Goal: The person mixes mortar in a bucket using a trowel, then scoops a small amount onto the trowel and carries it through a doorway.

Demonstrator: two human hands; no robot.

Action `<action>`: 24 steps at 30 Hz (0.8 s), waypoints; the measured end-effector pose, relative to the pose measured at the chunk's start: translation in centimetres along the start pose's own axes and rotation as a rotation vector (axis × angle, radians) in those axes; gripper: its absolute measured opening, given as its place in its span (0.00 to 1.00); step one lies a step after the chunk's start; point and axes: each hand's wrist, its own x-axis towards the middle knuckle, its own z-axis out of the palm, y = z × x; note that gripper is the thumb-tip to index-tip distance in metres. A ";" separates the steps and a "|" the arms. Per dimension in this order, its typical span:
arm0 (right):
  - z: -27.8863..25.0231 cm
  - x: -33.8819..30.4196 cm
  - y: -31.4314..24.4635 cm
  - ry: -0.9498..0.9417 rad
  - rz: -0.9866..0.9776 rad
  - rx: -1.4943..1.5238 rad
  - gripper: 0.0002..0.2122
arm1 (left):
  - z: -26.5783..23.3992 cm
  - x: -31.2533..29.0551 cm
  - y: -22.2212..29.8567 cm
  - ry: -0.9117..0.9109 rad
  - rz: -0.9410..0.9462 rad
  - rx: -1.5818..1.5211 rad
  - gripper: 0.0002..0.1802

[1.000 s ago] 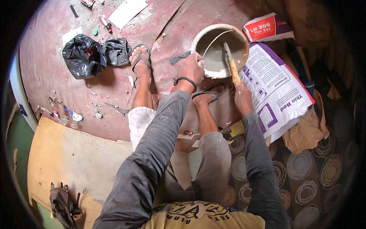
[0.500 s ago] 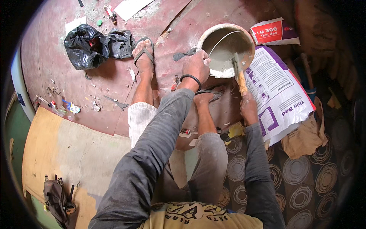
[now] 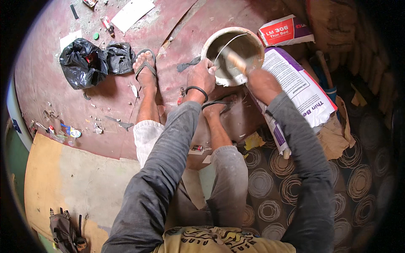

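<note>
A pale bucket [image 3: 208, 47] stands on the floor ahead of me, with grey wet mix inside and smears along its rim. My left hand [image 3: 200, 79], a black band at its wrist, is closed on the bucket's near left edge, where the thin white bail [image 3: 230, 41] comes down. My right hand [image 3: 263, 85] is closed round a wooden-handled scraper [image 3: 237, 62] at the bucket's near right side. The scraper's far end reaches into the bucket and is blurred by motion.
An opened white and purple powder sack [image 3: 291, 80] lies right of the bucket, below a red and purple sack piece [image 3: 284, 31]. Black plastic bags [image 3: 84, 63] sit at the left. A board [image 3: 97, 168] and a backpack [image 3: 63, 230] lie nearer. Scraps litter the reddish floor.
My right hand has moved up and inward to the bucket's rim, and the scraper now tilts left over the mix. My left hand stays at the bucket. The whole view has shifted slightly.
</note>
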 end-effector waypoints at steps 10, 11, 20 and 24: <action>15.4 -0.7 11.9 0.303 0.148 0.469 0.13 | 1.5 0.4 1.1 -0.046 0.005 -0.022 0.08; 15.9 -0.9 7.5 0.099 0.406 0.870 0.11 | 0.9 0.4 0.3 -0.029 0.004 0.004 0.08; 11.5 -1.6 -1.1 0.558 0.056 0.511 0.13 | 0.4 0.8 -0.4 -0.018 0.005 0.024 0.09; 7.8 4.0 -0.7 0.204 0.416 0.702 0.07 | 1.8 1.3 -0.1 -0.022 0.049 -0.063 0.08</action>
